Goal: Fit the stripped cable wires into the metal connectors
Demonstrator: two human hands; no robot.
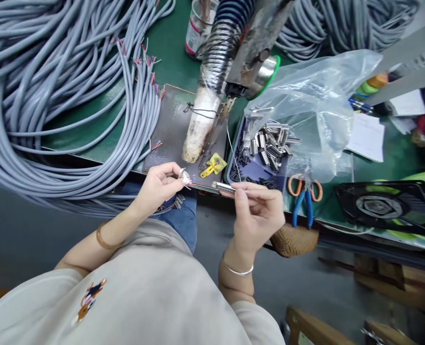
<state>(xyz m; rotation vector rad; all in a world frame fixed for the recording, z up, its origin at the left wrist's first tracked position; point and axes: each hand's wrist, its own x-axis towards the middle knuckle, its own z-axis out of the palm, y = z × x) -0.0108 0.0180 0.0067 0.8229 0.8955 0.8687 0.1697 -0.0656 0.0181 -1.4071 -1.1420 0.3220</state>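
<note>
My left hand (161, 188) is closed in a pinch on the thin coloured wires (186, 179) of a cable end. Between the thumb and fingers of my right hand (257, 210) is a metal multi-pin connector (224, 188), its free end pointing left toward those wires. A small gap separates the connector from the wire tips. Both hands are at the table's front edge. Just beyond them, a yellow tag-like piece (212, 165) lies on a dark board (167, 117). Other connectors with wires (178, 201) show below, by my lap.
Grey cables (4, 110) are heaped at left. A hose (207, 91) and a soldering fixture (246, 57) with a solder spool (265, 76) reach down centrally. At right are a tray (246, 173) of connectors, a plastic bag (316, 105), blue-handled pliers (302, 206) and a black fan (388, 207).
</note>
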